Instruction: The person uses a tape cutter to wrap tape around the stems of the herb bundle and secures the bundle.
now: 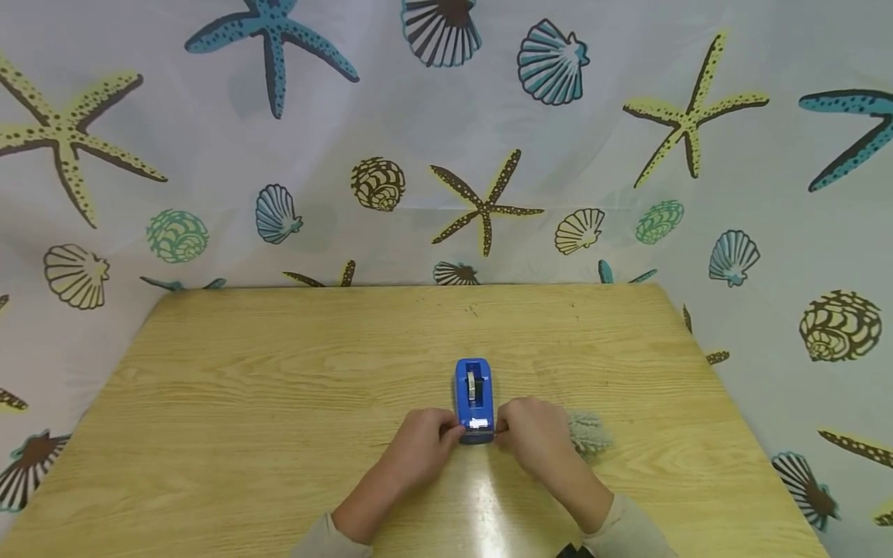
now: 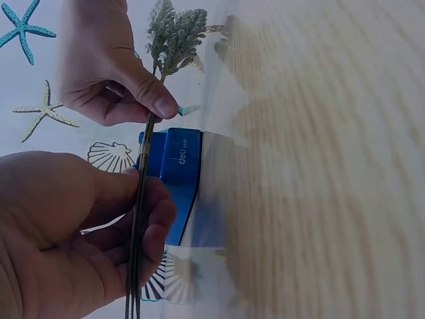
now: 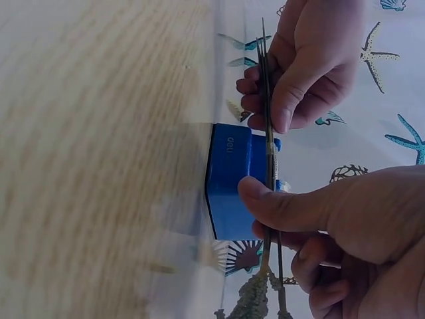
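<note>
A thin bundle of dark plant stems with frosted grey-green leafy tops lies across the front of a blue tape dispenser. My left hand pinches the bare stems on the dispenser's left side. On its right side my right hand pinches them nearer the leaves, between thumb and fingers. Between the two hands, a paler band shows around the stems; it looks like tape, though I cannot tell for certain. A roll of tape sits in the dispenser.
The dispenser stands on a wood-grain table. Behind the table and along its sides hangs a pale curtain printed with starfish and shells. A small dark object shows by the right sleeve at the bottom edge.
</note>
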A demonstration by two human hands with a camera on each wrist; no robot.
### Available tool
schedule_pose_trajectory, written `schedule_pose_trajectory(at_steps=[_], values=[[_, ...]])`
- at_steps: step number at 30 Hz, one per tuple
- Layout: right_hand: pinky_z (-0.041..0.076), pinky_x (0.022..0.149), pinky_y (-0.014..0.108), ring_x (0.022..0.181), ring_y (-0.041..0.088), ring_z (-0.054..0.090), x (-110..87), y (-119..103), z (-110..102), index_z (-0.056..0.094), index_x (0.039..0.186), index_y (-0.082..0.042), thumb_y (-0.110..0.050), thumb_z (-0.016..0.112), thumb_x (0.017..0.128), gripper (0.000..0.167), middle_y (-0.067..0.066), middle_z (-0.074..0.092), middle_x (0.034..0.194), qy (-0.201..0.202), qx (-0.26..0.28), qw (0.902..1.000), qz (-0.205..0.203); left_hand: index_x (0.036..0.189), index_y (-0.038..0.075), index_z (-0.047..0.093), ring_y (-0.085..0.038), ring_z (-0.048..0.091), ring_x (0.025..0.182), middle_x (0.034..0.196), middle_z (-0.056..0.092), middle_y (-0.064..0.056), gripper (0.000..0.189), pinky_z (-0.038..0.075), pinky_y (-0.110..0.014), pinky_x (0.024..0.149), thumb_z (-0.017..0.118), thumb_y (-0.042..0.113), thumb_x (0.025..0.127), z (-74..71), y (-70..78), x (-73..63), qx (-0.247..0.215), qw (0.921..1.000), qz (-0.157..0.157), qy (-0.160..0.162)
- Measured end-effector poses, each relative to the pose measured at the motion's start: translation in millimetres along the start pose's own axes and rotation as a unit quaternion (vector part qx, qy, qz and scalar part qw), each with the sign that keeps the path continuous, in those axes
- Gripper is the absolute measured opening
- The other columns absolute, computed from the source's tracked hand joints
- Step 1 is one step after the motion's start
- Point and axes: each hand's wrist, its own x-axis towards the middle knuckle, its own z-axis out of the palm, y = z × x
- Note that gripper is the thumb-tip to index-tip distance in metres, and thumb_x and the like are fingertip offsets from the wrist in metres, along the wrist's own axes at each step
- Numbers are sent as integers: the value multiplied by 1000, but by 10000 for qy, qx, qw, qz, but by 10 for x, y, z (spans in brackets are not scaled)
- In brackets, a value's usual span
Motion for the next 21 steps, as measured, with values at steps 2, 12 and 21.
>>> schedule_pose_trajectory(at_steps=[2,12,21], values=[[43,50,24,56,4,51,0,11,22,71,67,-20,-23,87,75,18,-10,67,67,31,97,9999,5,84,3,72,-8,51,63,72,64,-1,14,45,-21,56,66,9,95,-2,3,1,6,10000,-45,-26],[44,53,24,58,6,51,38,52,40,69,69,-14,-16,89,72,20,-5,66,68,124,384,9992,22,79,6,70,-7,54,64,73,68,-3,9,46,-21,58,74,5,87,-13,2,77,-132,9997,83,174],[43,56,25,62,10,48,17,68,-7,72,81,-9,-24,77,87,16,-3,58,71,-338,329,9984,-301,79,6,69,-8,54,65,73,67,-4,9,46,-21,59,76,3,85,-10,-17,75,-77,9999,54,144]])
